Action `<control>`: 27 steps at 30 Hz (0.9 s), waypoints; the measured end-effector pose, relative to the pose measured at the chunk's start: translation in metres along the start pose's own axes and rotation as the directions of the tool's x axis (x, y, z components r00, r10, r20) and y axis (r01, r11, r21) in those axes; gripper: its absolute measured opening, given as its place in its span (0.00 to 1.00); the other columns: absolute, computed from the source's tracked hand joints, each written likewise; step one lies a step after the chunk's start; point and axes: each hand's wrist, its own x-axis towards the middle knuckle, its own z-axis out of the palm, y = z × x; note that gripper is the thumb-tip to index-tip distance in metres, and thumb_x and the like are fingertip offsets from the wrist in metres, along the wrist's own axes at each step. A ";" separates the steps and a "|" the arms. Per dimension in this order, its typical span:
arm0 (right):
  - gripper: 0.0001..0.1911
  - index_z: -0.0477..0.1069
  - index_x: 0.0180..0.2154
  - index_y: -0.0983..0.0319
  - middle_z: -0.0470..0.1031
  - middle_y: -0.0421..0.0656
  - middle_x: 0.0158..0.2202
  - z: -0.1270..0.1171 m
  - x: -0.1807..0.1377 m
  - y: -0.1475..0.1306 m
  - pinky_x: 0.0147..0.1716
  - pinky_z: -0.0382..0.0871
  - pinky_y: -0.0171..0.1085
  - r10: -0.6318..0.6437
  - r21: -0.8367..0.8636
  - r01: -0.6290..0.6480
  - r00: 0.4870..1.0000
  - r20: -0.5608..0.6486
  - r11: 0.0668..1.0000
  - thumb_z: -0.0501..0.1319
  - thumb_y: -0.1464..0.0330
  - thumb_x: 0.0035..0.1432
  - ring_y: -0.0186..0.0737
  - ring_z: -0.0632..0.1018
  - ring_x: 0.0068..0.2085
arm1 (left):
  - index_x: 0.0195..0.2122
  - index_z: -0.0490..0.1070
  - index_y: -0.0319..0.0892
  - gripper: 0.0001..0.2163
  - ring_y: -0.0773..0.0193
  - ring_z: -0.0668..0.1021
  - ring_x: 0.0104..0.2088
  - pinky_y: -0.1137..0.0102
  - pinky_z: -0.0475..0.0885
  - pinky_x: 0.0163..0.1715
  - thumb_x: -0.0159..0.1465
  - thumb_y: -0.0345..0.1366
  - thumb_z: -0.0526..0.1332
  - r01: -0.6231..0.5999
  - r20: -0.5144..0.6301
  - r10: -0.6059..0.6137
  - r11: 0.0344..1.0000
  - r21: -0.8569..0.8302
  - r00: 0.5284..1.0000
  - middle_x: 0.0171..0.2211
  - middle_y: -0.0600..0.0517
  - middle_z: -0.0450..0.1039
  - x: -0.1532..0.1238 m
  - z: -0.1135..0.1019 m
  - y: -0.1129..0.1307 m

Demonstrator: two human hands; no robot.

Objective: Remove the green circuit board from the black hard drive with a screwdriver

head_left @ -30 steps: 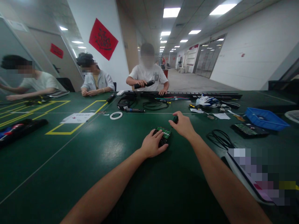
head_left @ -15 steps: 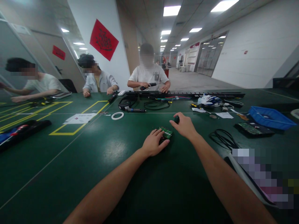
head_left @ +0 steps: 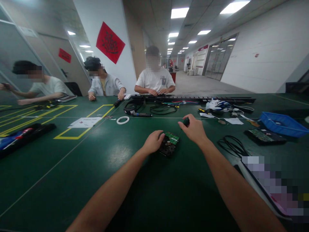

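Observation:
A hard drive [head_left: 169, 146] lies on the green table with its green circuit board [head_left: 173, 138] facing up. My left hand [head_left: 154, 141] is closed around the drive's left side, the thumb near its top edge; the other fingertips are partly hidden. In my right hand [head_left: 193, 128] is a screwdriver [head_left: 186, 121], its dark handle pinched between thumb and fingers. Its thin shaft slants down toward the right side of the circuit board. Whether the tip touches a screw is too small to tell.
To the right are a black cable [head_left: 230, 145], another drive-like device with a board [head_left: 264, 136] and a blue tray [head_left: 283, 124]. A white ring [head_left: 123, 120] and paper [head_left: 85, 122] lie left. Across the table sit three people; a long black rail [head_left: 205, 99] runs along the far side.
My left hand has shifted from lying over the drive to its left side, uncovering more of it. The screwdriver stays in my right hand. The person opposite has lowered a dark tool.

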 end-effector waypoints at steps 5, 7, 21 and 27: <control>0.13 0.71 0.43 0.59 0.77 0.45 0.31 -0.003 0.001 0.005 0.32 0.66 0.40 -0.003 -0.021 0.003 1.000 0.007 1.000 0.62 0.58 0.61 0.46 0.77 0.31 | 0.57 0.73 0.39 0.17 0.53 0.77 0.51 0.63 0.69 0.55 0.69 0.38 0.59 0.135 -0.005 -0.135 0.987 0.087 0.991 0.49 0.42 0.76 0.025 -0.002 -0.037; 0.13 0.72 0.43 0.59 0.78 0.46 0.31 -0.003 0.001 0.005 0.32 0.66 0.41 -0.001 -0.031 0.001 1.000 0.009 1.000 0.63 0.58 0.61 0.47 0.77 0.31 | 0.55 0.74 0.40 0.17 0.54 0.77 0.50 0.64 0.70 0.53 0.68 0.41 0.61 0.162 -0.007 -0.162 0.981 0.106 0.987 0.50 0.42 0.75 0.033 0.001 -0.042; 0.11 0.70 0.45 0.59 0.79 0.48 0.34 -0.003 0.001 0.004 0.33 0.64 0.40 0.022 -0.107 -0.016 0.998 0.053 0.994 0.60 0.62 0.63 0.49 0.77 0.34 | 0.37 0.76 0.42 0.05 0.54 0.77 0.45 0.64 0.70 0.48 0.66 0.33 0.61 0.160 0.010 -0.161 0.985 0.060 0.987 0.40 0.45 0.78 0.046 0.004 -0.036; 0.07 0.72 0.42 0.59 0.80 0.44 0.36 -0.001 -0.002 -0.007 0.36 0.66 0.39 -0.106 0.101 0.088 0.976 0.190 0.991 0.57 0.70 0.62 0.44 0.78 0.36 | 0.40 0.73 0.43 0.07 0.60 0.79 0.41 0.69 0.71 0.42 0.69 0.33 0.56 0.083 -0.025 -0.086 0.993 -0.083 0.996 0.39 0.50 0.79 0.033 -0.022 -0.012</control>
